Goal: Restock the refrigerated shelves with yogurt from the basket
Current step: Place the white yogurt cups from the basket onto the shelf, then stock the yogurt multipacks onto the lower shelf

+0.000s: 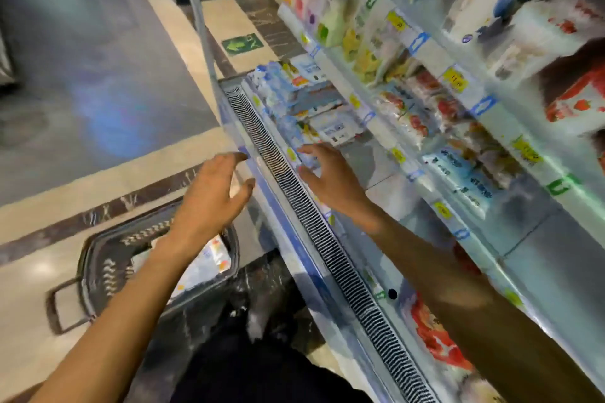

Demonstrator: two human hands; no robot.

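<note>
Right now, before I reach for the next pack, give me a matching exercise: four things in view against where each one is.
Things:
1. left hand
2. right hand
3. basket
4. green arrow sign

Places:
A. flat on the floor, far along the aisle
B. past the vent grille, over the bottom shelf, fingers spread
C. on the floor under the left forearm
D. on the aisle side of the vent grille, holding nothing

Pairs: 1-D, 2-B, 3-C, 4-A
</note>
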